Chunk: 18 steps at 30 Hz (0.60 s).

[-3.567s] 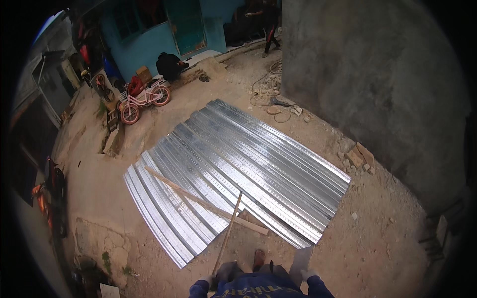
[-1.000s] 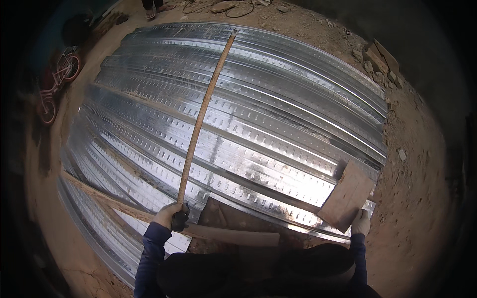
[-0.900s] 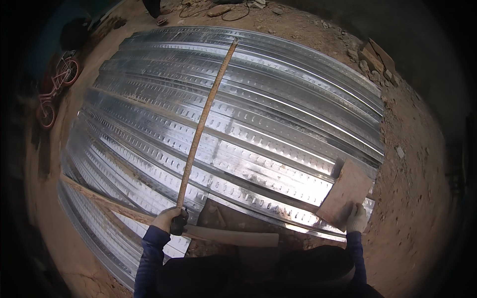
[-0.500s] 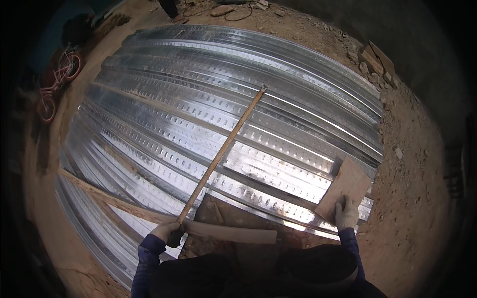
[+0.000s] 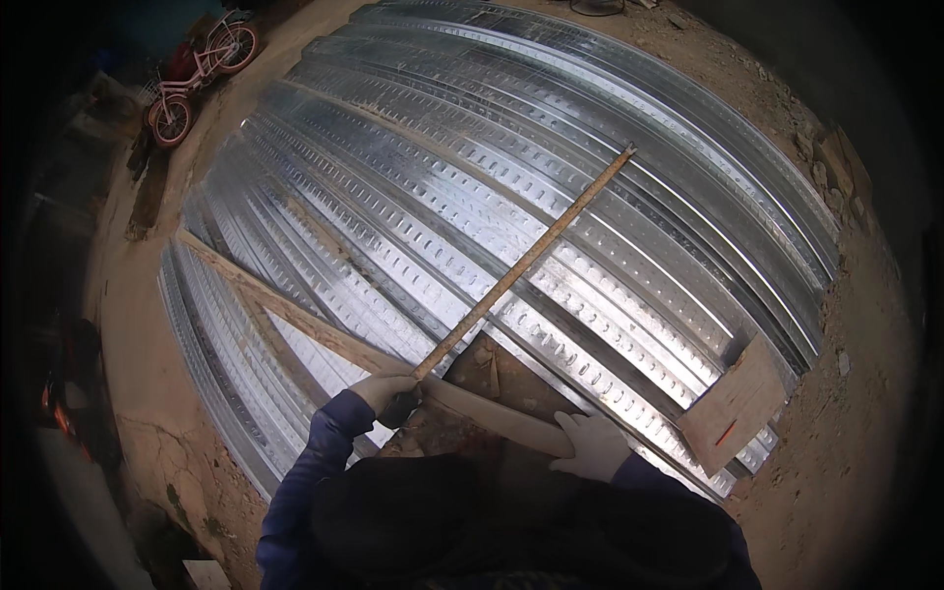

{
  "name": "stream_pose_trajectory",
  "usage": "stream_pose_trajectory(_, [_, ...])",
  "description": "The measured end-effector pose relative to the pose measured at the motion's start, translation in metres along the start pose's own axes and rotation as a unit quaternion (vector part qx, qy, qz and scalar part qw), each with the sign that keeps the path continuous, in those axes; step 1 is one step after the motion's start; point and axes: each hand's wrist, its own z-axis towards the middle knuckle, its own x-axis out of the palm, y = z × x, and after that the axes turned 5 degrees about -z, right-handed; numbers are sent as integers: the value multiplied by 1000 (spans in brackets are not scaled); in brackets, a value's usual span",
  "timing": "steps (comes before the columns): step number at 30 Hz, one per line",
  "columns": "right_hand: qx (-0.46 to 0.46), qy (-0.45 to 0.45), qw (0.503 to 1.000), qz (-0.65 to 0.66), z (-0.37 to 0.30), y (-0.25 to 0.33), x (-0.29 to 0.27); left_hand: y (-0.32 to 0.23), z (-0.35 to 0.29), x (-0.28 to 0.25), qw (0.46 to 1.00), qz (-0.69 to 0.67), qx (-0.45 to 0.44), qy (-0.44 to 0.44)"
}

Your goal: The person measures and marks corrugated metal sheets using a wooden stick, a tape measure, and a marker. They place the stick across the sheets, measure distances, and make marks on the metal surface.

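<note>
My left hand [image 5: 385, 391], in a pale glove, is closed around the dark case of a tape measure [image 5: 521, 267]. Its yellowish blade runs out far to the right over ribbed metal decking sheets [image 5: 462, 211], and the tip rests on a rib. A long wooden plank [image 5: 492, 415] passes beside my left hand, lying across the sheets and a dark gap. At its right end, my right hand [image 5: 596, 444], also gloved, grips the plank between thumb and fingers. Farther right, a plywood piece [image 5: 736, 405] with a thin red streak on it lies on the sheets.
Bare dirt [image 5: 826, 472] borders the sheets on the right, with rubble and broken boards [image 5: 844, 167] at the far right. A pink bicycle [image 5: 205, 69] stands at the far left. Near my hands, a brown gap [image 5: 506, 374] opens beside the sheets.
My right hand has left the plywood piece and moved left onto the plank's end. A red streak now shows on the plywood. My left hand still holds the tape measure; the whole view has shifted.
</note>
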Motion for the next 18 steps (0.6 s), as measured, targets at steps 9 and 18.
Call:
stream_pose_trajectory(9, [-10, 97, 993, 71, 34, 60, -32, -25, -58, 19, 980, -186, -52, -40])
stream_pose_trajectory(18, [-245, 91, 954, 144, 137, 96, 62, -31, -15, 38, 977, -198, -81, -8])
